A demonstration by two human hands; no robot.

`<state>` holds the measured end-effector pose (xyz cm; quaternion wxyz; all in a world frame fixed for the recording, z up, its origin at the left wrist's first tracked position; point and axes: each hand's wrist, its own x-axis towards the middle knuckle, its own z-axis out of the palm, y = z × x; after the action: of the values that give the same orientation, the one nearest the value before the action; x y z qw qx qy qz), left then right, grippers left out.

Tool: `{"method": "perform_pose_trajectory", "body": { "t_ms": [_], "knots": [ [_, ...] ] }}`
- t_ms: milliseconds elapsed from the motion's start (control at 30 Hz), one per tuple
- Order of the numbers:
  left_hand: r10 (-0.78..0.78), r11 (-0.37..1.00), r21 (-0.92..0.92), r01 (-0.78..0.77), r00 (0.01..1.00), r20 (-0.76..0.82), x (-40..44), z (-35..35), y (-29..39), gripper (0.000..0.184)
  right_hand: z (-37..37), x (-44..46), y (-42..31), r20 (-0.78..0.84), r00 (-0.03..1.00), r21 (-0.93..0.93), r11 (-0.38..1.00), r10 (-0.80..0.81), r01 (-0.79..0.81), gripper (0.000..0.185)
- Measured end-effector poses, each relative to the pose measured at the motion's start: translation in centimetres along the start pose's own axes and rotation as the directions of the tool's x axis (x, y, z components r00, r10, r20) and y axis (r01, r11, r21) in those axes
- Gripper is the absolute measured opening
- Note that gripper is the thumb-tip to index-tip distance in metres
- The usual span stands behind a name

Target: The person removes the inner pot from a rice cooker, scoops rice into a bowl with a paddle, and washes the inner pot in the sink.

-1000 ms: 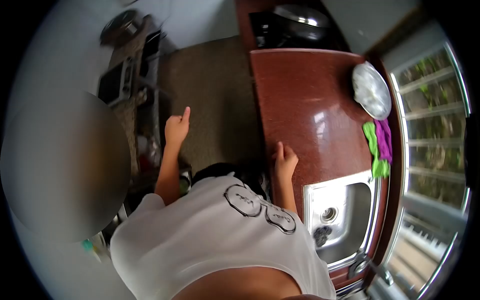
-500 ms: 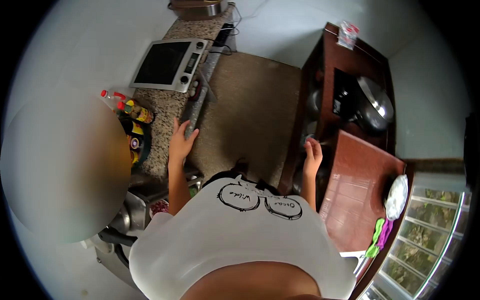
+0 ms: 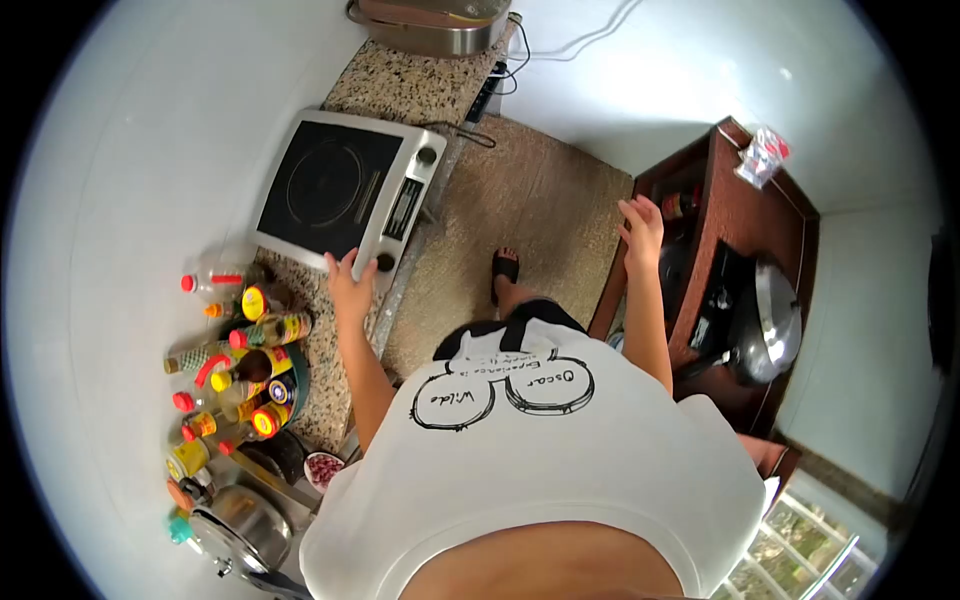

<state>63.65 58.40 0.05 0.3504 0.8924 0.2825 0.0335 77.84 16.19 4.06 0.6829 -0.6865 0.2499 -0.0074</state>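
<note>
My left hand [image 3: 350, 292] is at the front corner of the silver-framed induction cooktop [image 3: 330, 190], fingers apart, close to its lower knob; whether it touches the frame I cannot tell. Nothing is held in it. My right hand [image 3: 643, 232] is raised over the floor beside the dark red cabinet [image 3: 718, 190], its fingers loosely curled and apart, with nothing in them. The cooktop stands on a speckled granite counter [image 3: 400, 85], its black plate facing up.
Bottles and jars [image 3: 240, 370] crowd the counter at the left, near a bowl of reddish pieces [image 3: 323, 469] and a metal pot [image 3: 250, 525]. A steel appliance [image 3: 440, 30] is at the far end. On the right are a lidded wok [image 3: 765, 325] and a plastic bag [image 3: 763, 157].
The view has swung from the sink side toward the cooktop counter. My left hand has come to the cooktop's corner, and my right hand has moved forward beside the cabinet.
</note>
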Motion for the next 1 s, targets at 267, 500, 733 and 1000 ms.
{"method": "perform_pose_trajectory", "body": {
  "t_ms": [267, 500, 733, 1000],
  "knots": [
    [-0.155, 0.985, 0.04, 0.165, 0.971, -0.184, 11.3, 5.0, 1.6, 0.053, 19.5, 19.0, -11.8, 0.309, 0.95, -0.152, 0.984, -0.047, 0.098, 0.075],
    [-0.218, 0.971, -0.164, 0.176, 0.931, -0.292, 22.1, 3.8, 6.8, 0.038, 37.8, 36.5, -14.0, 0.393, 0.847, -0.317, 0.811, -0.359, 0.491, 0.102],
    [-0.231, 0.92, -0.388, 0.049, 0.869, -0.438, 32.1, 5.8, 10.6, 0.027, 41.4, 41.8, -10.2, 0.396, 0.839, -0.179, 0.865, -0.372, 0.469, 0.09],
    [-0.014, 0.933, -0.349, -0.093, 0.956, -0.293, 39.0, 9.1, 22.5, 0.026, 40.6, 41.4, -11.4, 0.454, 0.864, -0.162, 0.933, -0.218, 0.32, 0.124]
  ]
}}
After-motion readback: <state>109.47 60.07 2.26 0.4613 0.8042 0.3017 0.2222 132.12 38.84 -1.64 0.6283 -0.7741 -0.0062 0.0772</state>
